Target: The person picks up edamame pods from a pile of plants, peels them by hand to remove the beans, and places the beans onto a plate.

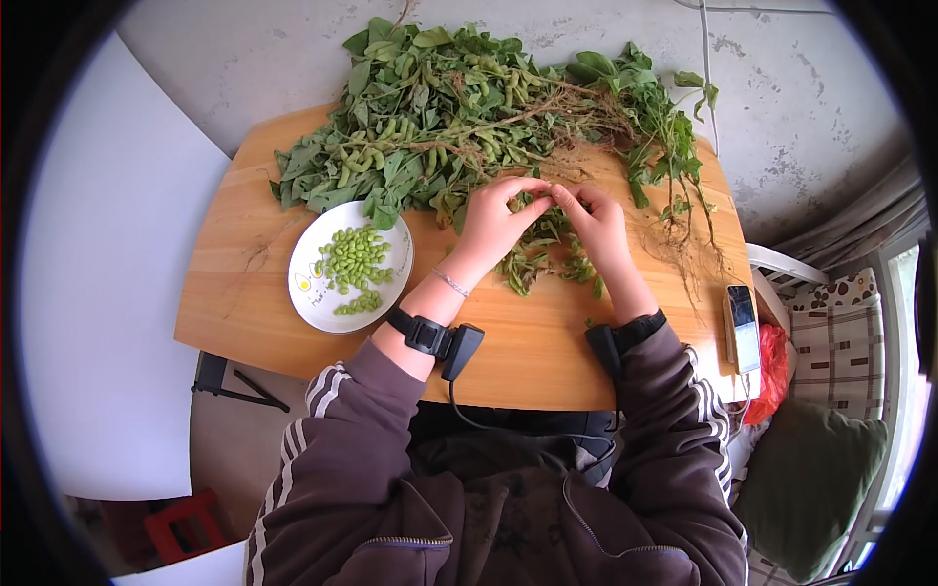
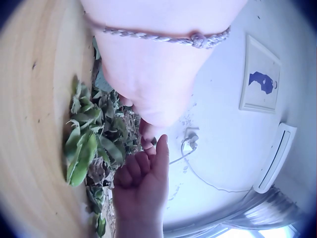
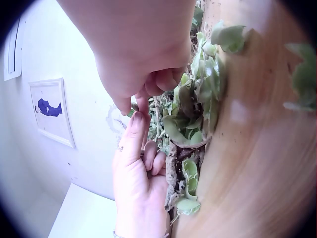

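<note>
Over the table's middle, my left hand and right hand meet at the fingertips. Between them they pinch a small green bean pod, mostly hidden by the fingers. Opened pods and leaf scraps lie below the hands; a split pod shell shows large in the left wrist view. Left of my left hand stands a white plate with shelled green beans on it. Beyond the hands spreads a heap of bean plants with leaves, roots and full pods.
The wooden table reaches close to my body. A phone with a cable lies at its right edge, near a red plastic bag. Plant stems with roots trail down the right side. A leaf overlaps the plate's far rim.
</note>
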A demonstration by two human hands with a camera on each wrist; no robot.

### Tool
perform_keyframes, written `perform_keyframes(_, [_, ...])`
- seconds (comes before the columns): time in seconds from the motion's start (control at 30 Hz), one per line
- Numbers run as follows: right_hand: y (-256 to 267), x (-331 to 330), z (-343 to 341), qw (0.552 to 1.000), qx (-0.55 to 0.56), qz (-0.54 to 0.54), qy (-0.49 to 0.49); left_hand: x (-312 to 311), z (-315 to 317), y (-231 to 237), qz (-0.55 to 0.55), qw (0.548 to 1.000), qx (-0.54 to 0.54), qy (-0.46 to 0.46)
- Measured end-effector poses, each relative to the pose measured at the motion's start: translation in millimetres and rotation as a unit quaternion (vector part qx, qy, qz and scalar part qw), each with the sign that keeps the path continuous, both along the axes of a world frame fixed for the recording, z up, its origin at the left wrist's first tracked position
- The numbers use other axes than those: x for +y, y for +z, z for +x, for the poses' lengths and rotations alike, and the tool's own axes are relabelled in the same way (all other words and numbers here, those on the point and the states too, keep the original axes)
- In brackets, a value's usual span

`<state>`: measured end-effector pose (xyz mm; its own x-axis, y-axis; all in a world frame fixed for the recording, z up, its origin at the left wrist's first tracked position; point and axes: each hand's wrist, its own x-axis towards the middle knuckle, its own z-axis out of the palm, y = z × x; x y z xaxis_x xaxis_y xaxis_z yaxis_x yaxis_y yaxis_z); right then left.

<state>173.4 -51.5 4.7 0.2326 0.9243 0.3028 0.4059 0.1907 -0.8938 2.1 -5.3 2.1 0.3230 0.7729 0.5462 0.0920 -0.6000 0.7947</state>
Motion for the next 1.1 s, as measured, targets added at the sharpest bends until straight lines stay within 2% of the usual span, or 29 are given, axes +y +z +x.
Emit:
perform_keyframes(0.03, [-1,0,-1,0.999,-0.044,0.011,-0.007,-1,0,0,-0.001,1.0,-0.007,0.003])
perform_keyframes(0.13, [-2,0,-3,0.998,-0.057,0.033,-0.014,-2,0,3,-0.005,0.999,0.041,0.005])
perform_keyframes(0.23, [-4,1,-3,0.998,-0.027,0.054,0.001,3,2,-6,-0.011,0.999,0.043,-0.031])
perform_keyframes(0.33, [-5,3,0,0.994,0.086,-0.042,0.046,5,0,-7,-0.184,0.973,0.022,-0.138])
perform_keyframes(0.43, [9,-4,9,0.931,0.286,-0.142,0.177,7,-7,-2,-0.345,0.9,-0.046,-0.262])
perform_keyframes(0.53, [14,-6,13,0.898,0.337,-0.157,0.234,-1,-6,7,-0.322,0.903,-0.037,-0.281])
perform_keyframes(0.63, [14,-5,17,0.884,0.352,-0.169,0.256,-2,-6,10,-0.256,0.931,0.015,-0.259])
perform_keyframes(0.73, [12,-4,22,0.867,0.374,-0.18,0.276,-3,-7,12,-0.269,0.918,-0.003,-0.29])
perform_keyframes(0.93, [9,-7,24,0.829,0.415,-0.18,0.329,0,-15,16,-0.365,0.848,-0.054,-0.38])
perform_keyframes(1.1, [8,-9,26,0.813,0.428,-0.195,0.343,-1,-15,13,-0.369,0.831,-0.064,-0.412])
